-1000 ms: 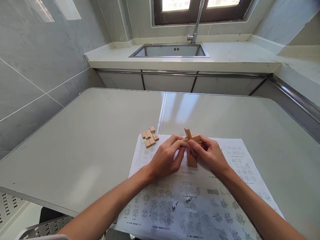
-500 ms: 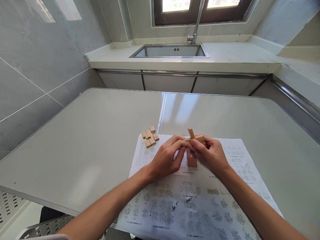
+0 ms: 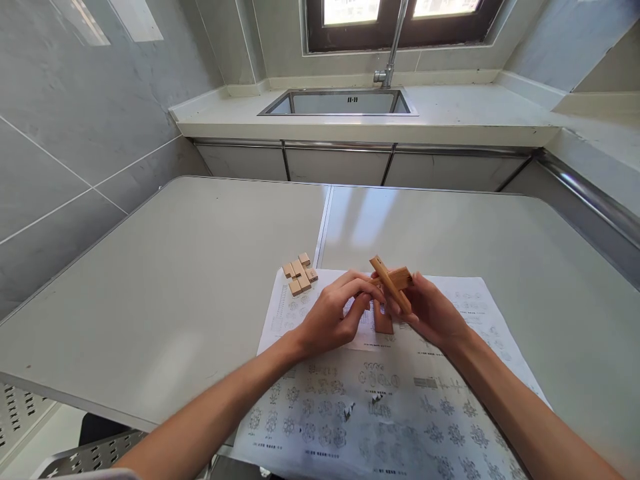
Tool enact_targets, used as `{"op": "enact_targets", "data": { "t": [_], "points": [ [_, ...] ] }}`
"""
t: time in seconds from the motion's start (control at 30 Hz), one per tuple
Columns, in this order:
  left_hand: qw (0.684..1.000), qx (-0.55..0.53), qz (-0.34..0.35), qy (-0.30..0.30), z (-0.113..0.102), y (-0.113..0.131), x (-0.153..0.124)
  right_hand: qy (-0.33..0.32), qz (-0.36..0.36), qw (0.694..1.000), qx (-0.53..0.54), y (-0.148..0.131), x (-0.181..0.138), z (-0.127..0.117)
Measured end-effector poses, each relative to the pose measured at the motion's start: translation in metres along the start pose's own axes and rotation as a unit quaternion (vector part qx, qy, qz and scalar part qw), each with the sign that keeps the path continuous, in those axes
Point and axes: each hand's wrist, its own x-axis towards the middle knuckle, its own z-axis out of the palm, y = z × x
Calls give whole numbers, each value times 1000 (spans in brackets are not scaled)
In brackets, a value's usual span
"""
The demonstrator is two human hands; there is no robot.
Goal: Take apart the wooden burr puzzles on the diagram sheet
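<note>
Tilted now, the wooden puzzle cross (image 3: 391, 285) sits pinched between left hand (image 3: 333, 319) and right hand (image 3: 430, 311). Both fingertip grips look light, so a loose bar could slip out.

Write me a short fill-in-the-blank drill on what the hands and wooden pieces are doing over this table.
1. Both hands, the left hand and the right hand, hold crossed wooden bars above a printed ____.
2. A loose cluster of wooden blocks lies to the ____ of the hands.
3. One more wooden piece stands on the paper sheet, ____ the held bars.
4. Behind the table, a faucet rises over a ____.

Missing words: paper sheet; left; below; sink
</note>
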Motion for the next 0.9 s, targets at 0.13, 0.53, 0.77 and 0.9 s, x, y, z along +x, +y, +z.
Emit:
{"op": "enact_targets", "data": {
  "t": [0.13,0.53,0.77,0.9],
  "points": [
    [1000,-5,-8,-12,-1,-1,0,-2,14,1000,-1,-3,-2,2],
    [1000,-22,-16,-15,-1,0,-1,-25,39,999,14,-2,-3,-1],
    [1000,-18,-3,-13,-1,2,0,-47,36,998,28,1,-4,-5],
    [1000,-7,-4,-11,-1,0,-1,-5,24,997,67,4,-4,-6]
  ]
}}
